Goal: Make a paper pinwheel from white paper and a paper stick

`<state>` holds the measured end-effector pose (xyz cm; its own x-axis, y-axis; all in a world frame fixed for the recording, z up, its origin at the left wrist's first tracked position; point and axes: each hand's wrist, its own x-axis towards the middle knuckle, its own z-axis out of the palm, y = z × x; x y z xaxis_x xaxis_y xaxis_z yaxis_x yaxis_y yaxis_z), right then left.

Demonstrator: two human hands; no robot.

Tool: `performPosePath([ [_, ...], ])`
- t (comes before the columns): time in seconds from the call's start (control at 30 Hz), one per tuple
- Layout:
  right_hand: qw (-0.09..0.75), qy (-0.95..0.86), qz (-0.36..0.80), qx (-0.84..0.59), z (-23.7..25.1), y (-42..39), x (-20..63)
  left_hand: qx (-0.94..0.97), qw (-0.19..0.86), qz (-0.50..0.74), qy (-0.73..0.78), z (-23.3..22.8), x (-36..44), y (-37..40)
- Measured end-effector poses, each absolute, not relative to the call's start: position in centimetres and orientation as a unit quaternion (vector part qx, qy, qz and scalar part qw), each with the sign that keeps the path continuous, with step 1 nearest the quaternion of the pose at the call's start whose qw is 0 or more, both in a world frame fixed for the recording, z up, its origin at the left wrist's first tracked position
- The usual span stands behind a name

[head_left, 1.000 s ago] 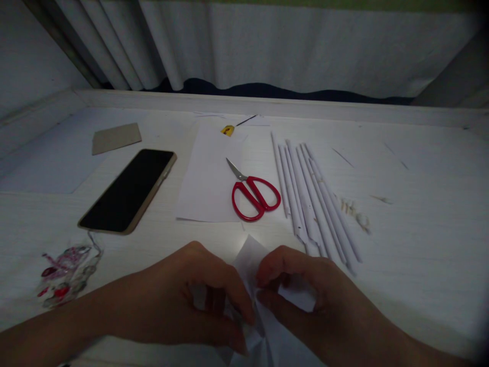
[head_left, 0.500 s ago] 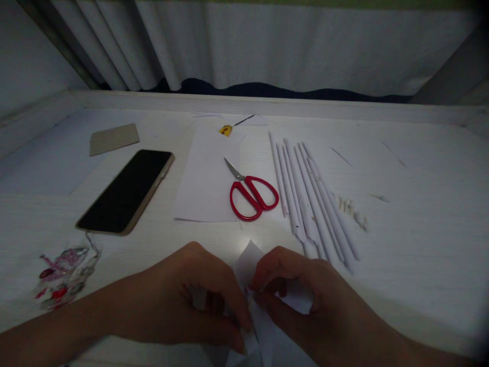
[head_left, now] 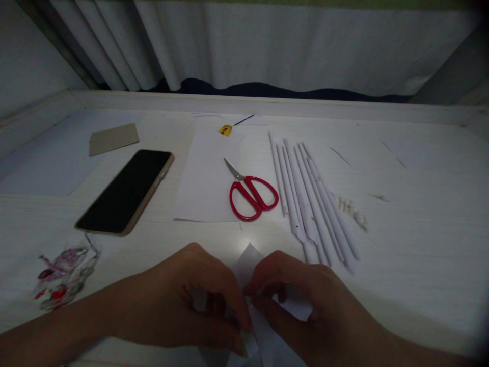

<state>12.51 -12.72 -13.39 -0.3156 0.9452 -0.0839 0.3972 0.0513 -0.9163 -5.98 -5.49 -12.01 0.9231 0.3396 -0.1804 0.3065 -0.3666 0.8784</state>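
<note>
The left hand [head_left: 191, 300] and the right hand [head_left: 301, 300] meet at the near edge of the table [head_left: 412, 244], both closed on one piece of white paper [head_left: 248, 257]. The left hand curls over the paper's left part, thumb and fingertips pinching it at the middle. The right hand pinches the same spot from the other side, thumb under, forefinger on top, so that the fingertips of the two hands nearly touch. A pointed corner of the paper stands up between the hands; more of it shows white under the right palm and runs down to the lower edge of the view. How it is folded beneath the fingers cannot be told in the dim light.

Just beyond the hands lies a flat white sheet [head_left: 206, 178], its near edge a little lifted. Red scissors [head_left: 252, 196] lie shut beside it on the right, the blade tip resting over the sheet's right edge and the handles toward the person. Right of the scissors is a row of rolled paper sticks [head_left: 309, 199], side by side and fanning slightly toward the near end. Small pale scraps [head_left: 353, 211] lie just right of the sticks.

Left of the sheet a phone [head_left: 126, 189] lies face up, screen dark, set at a slant. Beyond it is a piece of brown card [head_left: 113, 138]. Near the left forearm sits a crumpled clear wrapper [head_left: 63, 278] with red print. At the far end of the sheet lies a small yellow bit [head_left: 225, 130]. A white curtain [head_left: 267, 46] hangs behind the table.
</note>
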Motion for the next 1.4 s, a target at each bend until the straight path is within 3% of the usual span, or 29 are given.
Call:
performPosePath([
  [1.4,0.317,-0.659,0.467,-0.497,-14.6,-12.7,12.3,0.819,0.549,0.022,0.167,-14.2,-6.0,-5.9],
])
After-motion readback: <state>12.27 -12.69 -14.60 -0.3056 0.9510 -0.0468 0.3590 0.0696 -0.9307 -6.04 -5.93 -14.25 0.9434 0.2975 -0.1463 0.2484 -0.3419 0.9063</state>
